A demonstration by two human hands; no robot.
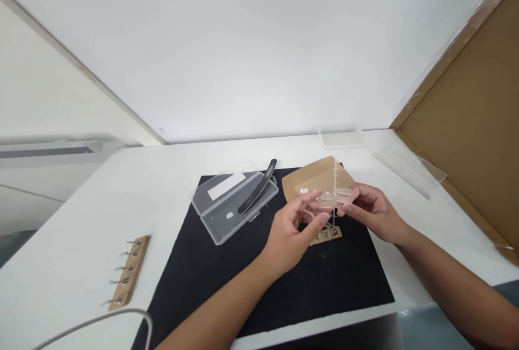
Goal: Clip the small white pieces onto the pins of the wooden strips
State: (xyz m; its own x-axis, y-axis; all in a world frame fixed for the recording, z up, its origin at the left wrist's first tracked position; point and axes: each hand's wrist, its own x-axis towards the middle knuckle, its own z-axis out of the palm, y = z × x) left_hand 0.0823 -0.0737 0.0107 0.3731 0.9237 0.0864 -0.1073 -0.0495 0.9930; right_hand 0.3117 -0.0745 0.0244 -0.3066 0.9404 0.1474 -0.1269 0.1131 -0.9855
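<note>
Above the black mat, both hands hold a clear plastic stem (335, 177) with short side notches and several clear nail tips (344, 192) branching from it. My right hand (375, 214) pinches the tips on the right side between thumb and fingers. My left hand (294, 231) has its fingers and thumb curled around the left side of the piece; the exact contact is partly hidden. Just below stands a wooden strip (324, 235) with small metal clips. Behind the hands lies a brown paper sheet or tray (312, 174) with small white bits on it.
An open clear plastic case (239, 215) lies on the black mat (211, 285), a dark curved nail file (258, 187) across it. Another clip strip (130, 274) is at left, near a cable (121, 312). Clear trays (343, 138) sit behind; cardboard (470, 123) stands at right.
</note>
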